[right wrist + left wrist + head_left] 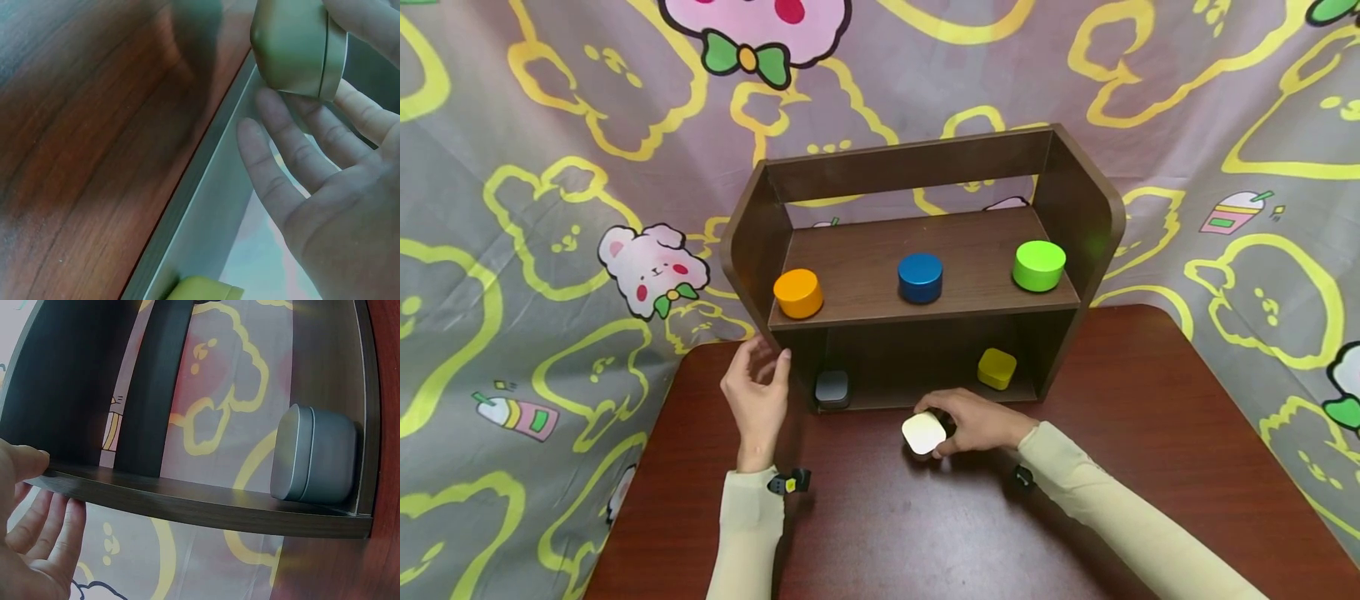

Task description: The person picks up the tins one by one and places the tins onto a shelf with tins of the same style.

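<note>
My right hand [973, 421] holds a small rounded-square tin [923, 433] between thumb and fingers, in front of the shelf's lower edge. Its lid shines near white in the head view; in the right wrist view the tin [294, 50] looks olive-gold. My left hand [756, 400] grips the front edge of the left side panel of a dark brown wooden shelf [917, 321], thumb on the inner side and fingers outside. Close to that hand, a grey rounded-square tin [325, 456] stands in the lower left corner. A yellow tin [997, 369] sits at the lower right.
On the upper board stand an orange round tin [799, 293] at left, a blue one [921, 278] in the middle and a green one [1039, 266] at right. The shelf stands on a reddish-brown table [865, 517]. Behind hangs a patterned curtain [587, 317].
</note>
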Demonstrator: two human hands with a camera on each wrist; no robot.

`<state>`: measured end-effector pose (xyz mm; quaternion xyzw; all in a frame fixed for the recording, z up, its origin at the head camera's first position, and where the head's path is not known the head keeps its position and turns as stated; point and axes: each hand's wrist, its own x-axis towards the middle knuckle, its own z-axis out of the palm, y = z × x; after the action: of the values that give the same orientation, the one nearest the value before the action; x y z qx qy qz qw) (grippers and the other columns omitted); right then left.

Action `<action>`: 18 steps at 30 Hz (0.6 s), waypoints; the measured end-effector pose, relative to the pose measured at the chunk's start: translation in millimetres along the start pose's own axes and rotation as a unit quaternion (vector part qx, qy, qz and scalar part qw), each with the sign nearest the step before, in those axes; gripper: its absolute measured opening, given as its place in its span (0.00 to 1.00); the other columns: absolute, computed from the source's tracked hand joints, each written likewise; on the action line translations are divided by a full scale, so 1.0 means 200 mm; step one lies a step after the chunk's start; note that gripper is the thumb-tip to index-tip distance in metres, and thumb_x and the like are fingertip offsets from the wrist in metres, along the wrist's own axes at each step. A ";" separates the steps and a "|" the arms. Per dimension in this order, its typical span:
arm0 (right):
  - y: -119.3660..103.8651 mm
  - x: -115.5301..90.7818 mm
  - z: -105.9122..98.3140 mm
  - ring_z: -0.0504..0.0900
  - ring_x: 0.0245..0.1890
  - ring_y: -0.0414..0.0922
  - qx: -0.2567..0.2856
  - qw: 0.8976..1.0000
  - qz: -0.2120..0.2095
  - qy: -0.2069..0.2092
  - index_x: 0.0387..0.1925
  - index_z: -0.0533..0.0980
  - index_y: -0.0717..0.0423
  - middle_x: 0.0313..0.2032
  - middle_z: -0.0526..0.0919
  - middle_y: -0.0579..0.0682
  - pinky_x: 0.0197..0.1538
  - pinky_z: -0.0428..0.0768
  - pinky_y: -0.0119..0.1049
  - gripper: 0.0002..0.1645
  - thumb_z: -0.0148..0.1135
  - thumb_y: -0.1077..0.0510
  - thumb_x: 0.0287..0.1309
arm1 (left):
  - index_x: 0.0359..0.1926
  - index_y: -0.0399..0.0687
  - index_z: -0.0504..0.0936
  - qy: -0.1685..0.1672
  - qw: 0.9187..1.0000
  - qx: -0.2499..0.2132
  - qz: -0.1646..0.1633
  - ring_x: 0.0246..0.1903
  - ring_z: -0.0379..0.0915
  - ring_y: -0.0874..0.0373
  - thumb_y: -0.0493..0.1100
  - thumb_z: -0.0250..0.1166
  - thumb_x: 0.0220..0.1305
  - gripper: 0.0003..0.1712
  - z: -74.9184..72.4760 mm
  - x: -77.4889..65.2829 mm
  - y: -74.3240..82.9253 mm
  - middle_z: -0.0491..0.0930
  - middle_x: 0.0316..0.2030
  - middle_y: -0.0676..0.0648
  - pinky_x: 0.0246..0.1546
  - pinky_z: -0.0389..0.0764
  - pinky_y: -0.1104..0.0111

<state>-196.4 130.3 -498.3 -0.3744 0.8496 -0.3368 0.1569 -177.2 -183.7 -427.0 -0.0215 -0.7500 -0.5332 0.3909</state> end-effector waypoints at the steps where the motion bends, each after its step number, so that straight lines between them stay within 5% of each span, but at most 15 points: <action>1: 0.00 0.00 0.00 0.80 0.50 0.44 0.002 1.000 -0.001 0.001 0.58 0.78 0.54 0.55 0.85 0.49 0.52 0.86 0.40 0.35 0.84 0.57 0.48 | 0.50 0.26 0.83 -0.001 1.000 0.000 0.001 0.40 0.81 0.54 0.25 0.72 0.59 0.17 0.00 0.00 0.00 0.85 0.43 0.28 0.42 0.85 0.82; 18: -0.01 0.02 -0.05 0.81 0.50 0.44 0.001 1.000 0.006 0.018 0.57 0.79 0.53 0.54 0.85 0.48 0.51 0.87 0.39 0.34 0.84 0.57 0.47 | 0.51 0.27 0.83 0.000 1.000 -0.007 -0.006 0.40 0.80 0.61 0.25 0.72 0.59 0.17 0.00 0.00 -0.01 0.85 0.43 0.29 0.43 0.85 0.83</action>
<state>-203.0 131.7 -489.9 -0.3632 0.8541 -0.3436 0.1434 -179.0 -184.2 -429.3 -0.0195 -0.7462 -0.5411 0.3872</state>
